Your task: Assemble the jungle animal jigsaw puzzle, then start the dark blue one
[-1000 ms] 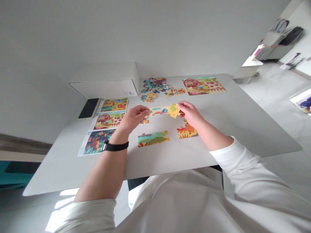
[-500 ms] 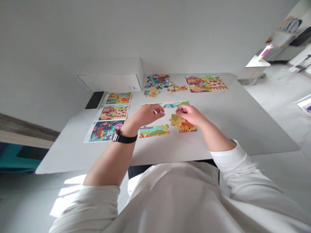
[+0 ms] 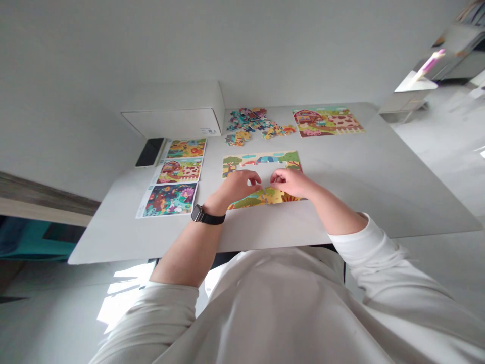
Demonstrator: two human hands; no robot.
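Person: white top [image 3: 284,308] fills the bottom of the frame, and both forearms reach up toward the centre.
Wrist: a black watch [image 3: 206,216] sits on the left arm, just below centre.
Left hand [image 3: 238,185]: the fingers are curled together, thumb against forefinger, with the tips down on the lower row of the partly built puzzle [image 3: 261,162]. Whether they pinch a piece cannot be told.
Right hand [image 3: 291,182]: the fingers are bunched together, with the tips resting at the yellow-green piece [image 3: 270,194]. Whether they grip it or only press on it cannot be told. The two hands are close, nearly knuckle to knuckle.
Piece: it lies flat in the puzzle's lower row, between the two hands, touching the pieces on both sides.
Puzzle: it lies flat at the centre of the frame. The far strip shows trees and sky, the near strip is partly covered by the hands, and a bare gap shows between the strips.
Bench [image 3: 364,177]: a pale grey top carries everything.
Left of centre: a reference sheet [image 3: 177,172] with three printed pictures lies well apart from the puzzle.
Beyond the sheet: a dark phone [image 3: 150,151] lies flat.
Far left: a white box [image 3: 174,114] stands against the wall.
Far centre: a heap of loose pieces [image 3: 253,125] lies just beside the box.
Far right: a finished barn puzzle [image 3: 328,122] lies near the bench's back edge.
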